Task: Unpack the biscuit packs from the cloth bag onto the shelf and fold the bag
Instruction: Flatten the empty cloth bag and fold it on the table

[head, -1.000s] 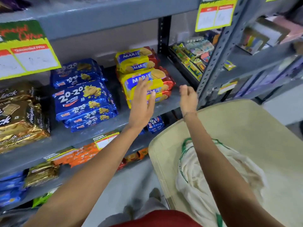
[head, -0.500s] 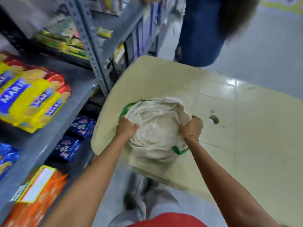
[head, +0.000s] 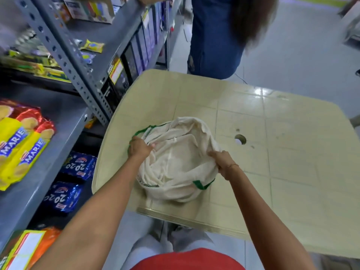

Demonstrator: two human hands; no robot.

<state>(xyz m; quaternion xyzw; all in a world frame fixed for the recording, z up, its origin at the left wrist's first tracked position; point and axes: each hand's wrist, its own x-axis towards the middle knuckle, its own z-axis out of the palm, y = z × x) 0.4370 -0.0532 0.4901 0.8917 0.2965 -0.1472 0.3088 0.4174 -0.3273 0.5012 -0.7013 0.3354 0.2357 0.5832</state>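
Head cam: left hand and right hand both clutch the cloth bag's rim on the table; looks empty, maybe. Marie packs sit left on the shelf, someone's jeans beyond.

Cloth bag interior: folds hide the bottom, can't tell if any packs remain. Left hand fingertips buried in the rim cloth; right hand likewise. Marie biscuit packs cut by left edge. Upper shelf goods blurred, unreadable. Second person cut at top edge. Tabletop runs off right edge.
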